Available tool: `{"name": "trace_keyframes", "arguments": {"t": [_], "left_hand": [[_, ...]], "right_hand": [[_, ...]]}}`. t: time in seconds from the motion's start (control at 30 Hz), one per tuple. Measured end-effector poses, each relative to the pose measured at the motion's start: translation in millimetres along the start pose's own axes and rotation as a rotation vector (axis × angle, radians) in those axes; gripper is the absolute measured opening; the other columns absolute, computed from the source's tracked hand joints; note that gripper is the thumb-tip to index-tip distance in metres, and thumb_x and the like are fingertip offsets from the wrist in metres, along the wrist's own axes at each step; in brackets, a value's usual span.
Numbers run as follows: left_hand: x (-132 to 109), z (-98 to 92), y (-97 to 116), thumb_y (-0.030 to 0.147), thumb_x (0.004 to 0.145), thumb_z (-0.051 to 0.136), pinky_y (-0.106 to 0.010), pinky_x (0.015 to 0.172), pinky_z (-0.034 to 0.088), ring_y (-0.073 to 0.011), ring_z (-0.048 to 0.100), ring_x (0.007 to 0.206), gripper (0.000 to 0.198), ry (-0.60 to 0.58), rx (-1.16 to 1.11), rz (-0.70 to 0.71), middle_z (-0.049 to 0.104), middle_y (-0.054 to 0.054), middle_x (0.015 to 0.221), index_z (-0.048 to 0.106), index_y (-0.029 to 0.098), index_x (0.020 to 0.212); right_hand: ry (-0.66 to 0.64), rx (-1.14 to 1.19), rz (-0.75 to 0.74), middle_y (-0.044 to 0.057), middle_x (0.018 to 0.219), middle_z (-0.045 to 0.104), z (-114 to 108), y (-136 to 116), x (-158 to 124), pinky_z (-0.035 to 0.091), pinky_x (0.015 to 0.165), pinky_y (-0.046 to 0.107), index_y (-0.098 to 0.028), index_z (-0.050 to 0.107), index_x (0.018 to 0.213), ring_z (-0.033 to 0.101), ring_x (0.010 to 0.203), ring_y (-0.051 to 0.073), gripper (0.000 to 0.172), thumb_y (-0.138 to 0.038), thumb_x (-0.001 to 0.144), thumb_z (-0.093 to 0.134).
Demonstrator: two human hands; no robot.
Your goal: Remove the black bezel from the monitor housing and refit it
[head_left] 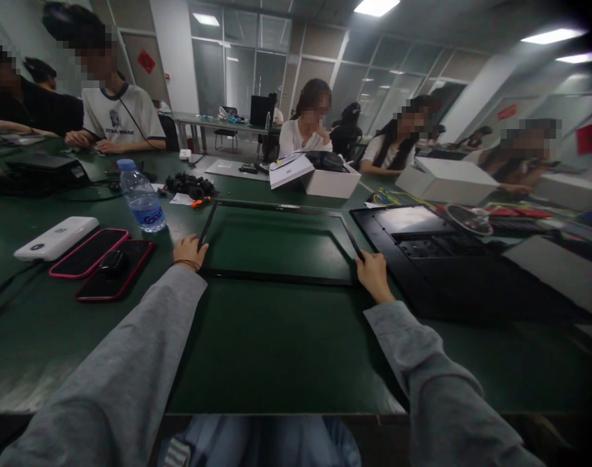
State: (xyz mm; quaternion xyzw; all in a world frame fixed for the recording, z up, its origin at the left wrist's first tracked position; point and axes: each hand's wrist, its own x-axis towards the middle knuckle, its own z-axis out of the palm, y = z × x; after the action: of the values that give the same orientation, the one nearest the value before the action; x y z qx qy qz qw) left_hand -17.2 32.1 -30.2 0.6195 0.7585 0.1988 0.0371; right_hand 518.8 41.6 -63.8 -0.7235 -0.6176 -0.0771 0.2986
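A black frame (276, 277) lies flat on the table (276, 350). The left hand (189, 250) has its grip pinched on the frame's near left corner, and the right hand (372, 274) on its near right corner. A bottle (141, 198) stands left of the frame.

Open lane: bare green table (276, 350) runs unobstructed between the seated person and the black frame (276, 279); the table inside the frame is bare too. Left flank: 2 phones (89, 253), a white power bank (56, 237) and a water bottle (141, 196) crowd the left hand (189, 251), which grips the frame's near corner. Right flank: a black back panel (437, 259) lies just beside the right hand (371, 272), which grips the other corner. Far side: a white box (332, 181) and black parts (191, 185).
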Motion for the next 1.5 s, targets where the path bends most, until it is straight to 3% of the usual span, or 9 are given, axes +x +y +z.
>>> {"name": "trace_keyframes", "arguments": {"t": [0.13,0.3,0.47,0.63,0.73,1.07,1.17,1.3,1.5], "left_hand": [[1.3,2.9,-5.7,0.037,0.094,0.05,-0.056,0.113,0.044,-0.0389,0.041,0.145,0.046,-0.03,0.012,0.017,0.05,-0.012,0.16,0.07,0.019,0.131],[1.1,3.5,-6.1,0.036,0.091,0.054,-0.056,0.111,0.045,-0.0381,0.045,0.141,0.042,0.002,0.012,0.025,0.055,-0.01,0.156,0.072,0.023,0.127],[0.0,1.6,-2.0,0.035,0.094,0.05,-0.053,0.109,0.047,-0.0369,0.051,0.136,0.047,0.039,-0.024,0.005,0.061,-0.013,0.148,0.065,0.021,0.135],[0.2,-3.5,2.0,0.037,0.098,0.042,-0.045,0.112,0.044,-0.0319,0.058,0.128,0.057,0.224,-0.109,0.091,0.063,-0.018,0.14,0.052,0.013,0.148],[-1.0,-4.7,2.9,0.038,0.096,0.044,-0.045,0.114,0.042,-0.0324,0.056,0.131,0.056,0.266,-0.097,0.129,0.062,-0.018,0.141,0.055,0.013,0.145],[-2.8,2.4,-3.4,0.037,0.094,0.053,-0.058,0.108,0.046,-0.0388,0.045,0.14,0.045,-0.004,0.047,0.037,0.059,-0.011,0.151,0.066,0.021,0.135],[-1.1,2.9,-4.2,0.037,0.096,0.052,-0.057,0.109,0.046,-0.0379,0.046,0.141,0.044,-0.011,0.061,0.036,0.06,-0.012,0.149,0.066,0.021,0.134],[-0.7,-0.2,-0.7,0.033,0.095,0.051,-0.05,0.108,0.047,-0.0349,0.057,0.131,0.045,0.113,-0.058,0.064,0.066,-0.017,0.138,0.065,0.015,0.134],[-9.7,-11.2,8.4,0.046,0.1,0.046,-0.041,0.099,0.053,-0.025,0.069,0.106,0.062,0.529,-0.396,0.235,0.064,-0.015,0.14,0.044,0.017,0.154]], "right_hand": [[-0.102,-0.097,0.022,0.025,0.113,0.062,5.3,6.9,-1.6,0.048,0.096,0.049,-0.004,0.071,0.126,0.057,0.11,0.035,0.048,-0.029,0.093,0.047],[-0.085,-0.082,0.032,0.026,0.115,0.061,3.6,3.9,-3.1,0.049,0.094,0.05,-0.005,0.072,0.124,0.057,0.11,0.035,0.046,-0.03,0.093,0.049],[0.011,0.054,0.014,0.023,0.107,0.062,-2.5,-5.7,-4.3,0.049,0.095,0.049,-0.005,0.069,0.124,0.058,0.105,0.033,0.046,-0.025,0.091,0.045],[0.203,0.112,0.014,0.022,0.115,0.06,-12.0,-14.5,-2.0,0.045,0.102,0.053,-0.006,0.058,0.139,0.053,0.111,0.033,0.053,-0.029,0.095,0.04],[0.243,0.054,0.022,0.025,0.122,0.055,-15.1,-16.5,-1.2,0.042,0.103,0.056,-0.005,0.06,0.138,0.049,0.117,0.035,0.053,-0.031,0.095,0.042],[-0.093,-0.114,0.101,0.027,0.125,0.055,-13.4,-17.7,-9.4,0.046,0.095,0.054,-0.007,0.071,0.126,0.049,0.119,0.04,0.044,-0.027,0.094,0.05],[-0.099,-0.106,0.098,0.028,0.125,0.057,-13.9,-17.2,-9.3,0.047,0.097,0.053,-0.007,0.071,0.125,0.052,0.119,0.04,0.043,-0.027,0.094,0.049],[0.012,0.115,0.103,0.023,0.117,0.065,-14.7,-19.1,-4.4,0.047,0.101,0.053,-0.009,0.068,0.124,0.059,0.113,0.035,0.042,-0.025,0.091,0.048],[0.483,0.388,0.015,0.02,0.124,0.062,-33.2,-32.2,-1.2,0.048,0.105,0.054,-0.013,0.051,0.139,0.061,0.118,0.032,0.049,-0.037,0.097,0.042]]}}
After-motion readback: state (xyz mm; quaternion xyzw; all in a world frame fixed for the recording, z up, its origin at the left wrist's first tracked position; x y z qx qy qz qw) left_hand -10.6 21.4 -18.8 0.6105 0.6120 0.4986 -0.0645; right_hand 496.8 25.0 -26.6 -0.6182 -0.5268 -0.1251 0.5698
